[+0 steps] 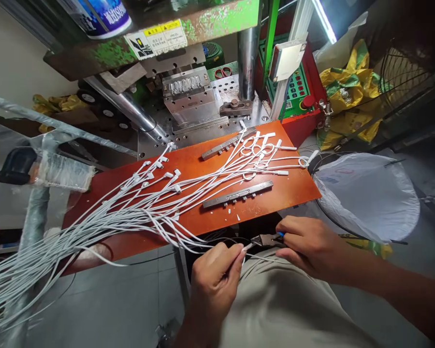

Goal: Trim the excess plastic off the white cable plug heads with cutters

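Below the front edge of the orange board [297, 186], my left hand [217, 275] pinches the end of a white cable [252, 245] between thumb and forefinger. To its right, my right hand [306, 241] is closed around a pair of cutting pliers [266, 239], whose jaws point left at the cable end. A bit of blue handle shows by my right fingers. On the board a bundle of white cables [130, 217] spreads out, with white moulded plugs [176, 175] on several ends and small loops at the right. Two metal mould bars [239, 194] lie among them.
A press with a metal mould [186, 89] stands behind the board. Red-handled scissors [223, 73] lie on its bed, and a control box [297, 92] stands right of it. A white bag-lined bin [366, 193] is at the right, a wrapped post [34, 227] at the left.
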Motion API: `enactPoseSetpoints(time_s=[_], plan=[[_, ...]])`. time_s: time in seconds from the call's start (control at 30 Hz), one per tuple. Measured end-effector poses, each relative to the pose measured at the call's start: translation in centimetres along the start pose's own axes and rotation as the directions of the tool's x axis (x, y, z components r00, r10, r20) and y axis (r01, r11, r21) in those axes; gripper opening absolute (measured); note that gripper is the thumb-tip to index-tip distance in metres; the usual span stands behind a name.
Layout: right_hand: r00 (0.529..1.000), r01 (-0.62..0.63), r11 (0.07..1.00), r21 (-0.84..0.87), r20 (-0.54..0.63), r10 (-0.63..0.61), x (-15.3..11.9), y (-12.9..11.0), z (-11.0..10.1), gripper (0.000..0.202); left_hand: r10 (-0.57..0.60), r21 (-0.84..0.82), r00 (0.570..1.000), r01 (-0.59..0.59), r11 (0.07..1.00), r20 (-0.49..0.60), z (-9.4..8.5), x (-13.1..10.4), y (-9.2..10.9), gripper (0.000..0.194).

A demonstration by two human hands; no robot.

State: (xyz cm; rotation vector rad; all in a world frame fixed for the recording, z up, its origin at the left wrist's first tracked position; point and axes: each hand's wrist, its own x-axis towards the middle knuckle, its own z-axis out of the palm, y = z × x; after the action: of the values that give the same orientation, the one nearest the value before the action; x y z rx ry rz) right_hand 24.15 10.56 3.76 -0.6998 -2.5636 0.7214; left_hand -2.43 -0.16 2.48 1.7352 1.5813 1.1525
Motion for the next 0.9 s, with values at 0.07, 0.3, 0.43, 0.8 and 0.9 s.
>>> enactPoseSetpoints(time_s=[0.07,0.3,0.43,0.8,0.9], plan=[[0.997,0.074,0.990,-0.121,0.021,-0.072,0.2,0.0,-0.6,0.051,0.122,0.101,0.992,-0.125,0.987,0.034,-0.3,0.3,-0.1,0.028],[0.969,0.246,0.935,-0.257,0.054,-0.240,1.5,-0.2,-1.7,0.053,0.243,0.234,0.954,-0.280,0.931,0.178,-1.2,1.2,0.9,0.018],[0.963,0.270,0.928,-0.255,0.069,-0.261,1.5,0.0,-1.8,0.052,0.211,0.207,0.955,-0.254,0.945,0.209,-1.3,0.9,0.6,0.019],[0.978,0.205,0.967,-0.154,0.061,-0.198,0.6,0.9,-1.0,0.049,0.154,0.094,0.973,-0.172,0.981,0.171,-1.2,0.9,0.5,0.018],[0.993,0.119,0.984,-0.131,0.015,-0.118,0.3,1.4,-0.8,0.049,0.181,0.080,0.975,-0.192,0.978,0.132,-1.0,0.9,0.3,0.020]])
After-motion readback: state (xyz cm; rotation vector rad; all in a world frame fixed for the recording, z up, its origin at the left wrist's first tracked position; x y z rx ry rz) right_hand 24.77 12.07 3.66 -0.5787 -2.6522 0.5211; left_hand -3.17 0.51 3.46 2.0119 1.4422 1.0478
